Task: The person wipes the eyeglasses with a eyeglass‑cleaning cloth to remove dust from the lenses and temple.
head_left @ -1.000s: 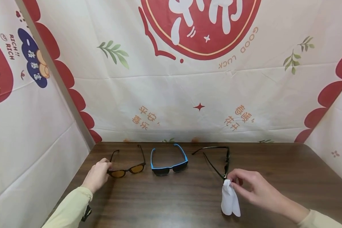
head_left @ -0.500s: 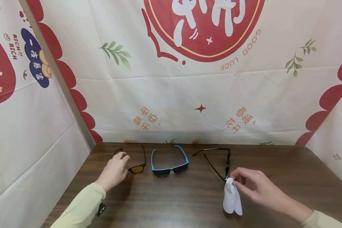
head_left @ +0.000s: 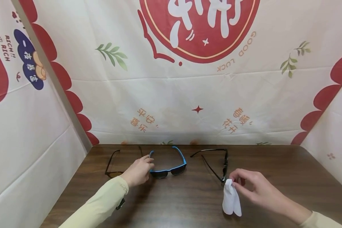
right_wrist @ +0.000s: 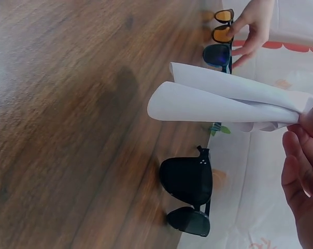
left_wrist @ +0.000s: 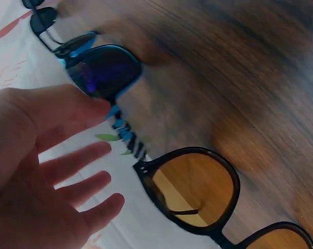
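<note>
My left hand (head_left: 138, 171) is at the left corner of the blue-framed sunglasses (head_left: 175, 167), fingers spread and thumb apart; whether it touches the frame I cannot tell. In the left wrist view nothing lies between thumb and fingers. Left of it, partly hidden behind the hand and sleeve, are the amber-lensed glasses (head_left: 114, 174) with dark frames. My right hand (head_left: 255, 186) pinches a white cloth (head_left: 231, 201) by its top, so that it hangs down in two flaps. Just behind the cloth, the black sunglasses (head_left: 225, 164) stand with temples unfolded and pointing left.
All three pairs stand towards the back of the brown wooden table (head_left: 171, 205). A white printed fabric wall (head_left: 171, 95) rises behind the table's far edge, with similar fabric on both sides.
My left hand has moved right, from the left side of the amber-lensed glasses to the blue-framed sunglasses. My right hand keeps holding the cloth in nearly the same place.
</note>
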### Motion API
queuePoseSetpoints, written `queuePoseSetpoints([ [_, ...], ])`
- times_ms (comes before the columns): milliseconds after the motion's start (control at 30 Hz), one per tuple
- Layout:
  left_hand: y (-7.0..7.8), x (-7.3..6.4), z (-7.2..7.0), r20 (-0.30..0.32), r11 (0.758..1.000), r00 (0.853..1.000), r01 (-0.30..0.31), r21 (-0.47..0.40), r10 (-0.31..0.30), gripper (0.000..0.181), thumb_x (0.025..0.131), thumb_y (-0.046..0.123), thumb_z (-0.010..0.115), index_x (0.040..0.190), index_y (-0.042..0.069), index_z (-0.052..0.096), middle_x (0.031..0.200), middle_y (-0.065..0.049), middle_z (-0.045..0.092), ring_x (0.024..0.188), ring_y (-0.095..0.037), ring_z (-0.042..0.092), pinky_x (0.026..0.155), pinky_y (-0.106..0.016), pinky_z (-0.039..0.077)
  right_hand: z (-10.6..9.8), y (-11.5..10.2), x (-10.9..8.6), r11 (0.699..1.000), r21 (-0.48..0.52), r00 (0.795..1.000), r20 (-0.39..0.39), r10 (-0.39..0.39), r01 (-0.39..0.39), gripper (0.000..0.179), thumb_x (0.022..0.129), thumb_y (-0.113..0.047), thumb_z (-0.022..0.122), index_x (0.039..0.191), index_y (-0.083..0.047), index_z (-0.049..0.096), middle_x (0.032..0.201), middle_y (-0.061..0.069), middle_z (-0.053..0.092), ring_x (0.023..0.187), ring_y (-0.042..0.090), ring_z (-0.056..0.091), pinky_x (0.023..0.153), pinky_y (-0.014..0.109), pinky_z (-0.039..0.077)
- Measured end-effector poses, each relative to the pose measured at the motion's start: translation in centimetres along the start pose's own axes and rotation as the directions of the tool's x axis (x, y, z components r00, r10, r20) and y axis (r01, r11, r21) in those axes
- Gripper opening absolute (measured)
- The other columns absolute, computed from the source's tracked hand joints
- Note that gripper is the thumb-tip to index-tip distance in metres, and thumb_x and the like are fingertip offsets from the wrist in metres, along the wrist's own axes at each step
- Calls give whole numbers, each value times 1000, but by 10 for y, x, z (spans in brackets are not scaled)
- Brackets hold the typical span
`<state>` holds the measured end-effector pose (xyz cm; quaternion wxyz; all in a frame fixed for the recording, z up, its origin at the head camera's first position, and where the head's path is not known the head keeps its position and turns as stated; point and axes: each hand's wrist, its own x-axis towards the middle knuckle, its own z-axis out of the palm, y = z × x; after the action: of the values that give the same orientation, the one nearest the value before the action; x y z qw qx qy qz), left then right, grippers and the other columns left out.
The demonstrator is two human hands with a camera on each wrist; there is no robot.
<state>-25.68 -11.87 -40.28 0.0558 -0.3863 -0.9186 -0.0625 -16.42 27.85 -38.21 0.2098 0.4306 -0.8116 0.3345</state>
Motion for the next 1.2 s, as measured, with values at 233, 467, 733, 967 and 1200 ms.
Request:
queuePoseSetpoints([
  [233,-4,9,5,140,995,989,-49,89,36,6,82,3,73,86,7,72,97,-5,71,120,-35,54,97,-54,41,3,5,-7,999,39,1000,-11,-27,27,44,68,20,72,95,-12,60,81,-8,58,67,2,52,56,13,41],
  [467,-4,9,6,162,996,984,-82,47,74,12,85,2,71,77,8,64,71,0,61,67,-16,61,60,-30,50,7,7,-10,999,51,1000,-10,-18,19,46,68,21,71,95,-14,60,82,-9,58,67,2,52,57,13,41],
  [733,5,10,11,140,984,981,-151,99,137,9,85,6,72,81,10,65,73,2,60,63,-13,61,53,-26,49,8,2,-4,998,34,999,22,43,-44,48,71,19,71,96,-21,59,85,-14,59,69,-1,53,60,13,44],
  [967,11,12,6,78,968,986,-161,190,149,16,85,5,70,76,13,59,66,2,57,56,-12,55,48,-29,47,18,8,0,997,71,1000,-10,12,-11,45,69,22,70,94,-14,61,84,-7,63,71,6,60,63,14,47],
  [1200,26,18,-4,82,979,984,-169,111,160,13,87,11,70,77,13,61,62,6,54,49,-8,41,43,-25,35,19,1,3,997,77,999,-37,6,-3,48,69,23,69,97,-14,61,90,-7,63,78,7,64,70,15,50],
])
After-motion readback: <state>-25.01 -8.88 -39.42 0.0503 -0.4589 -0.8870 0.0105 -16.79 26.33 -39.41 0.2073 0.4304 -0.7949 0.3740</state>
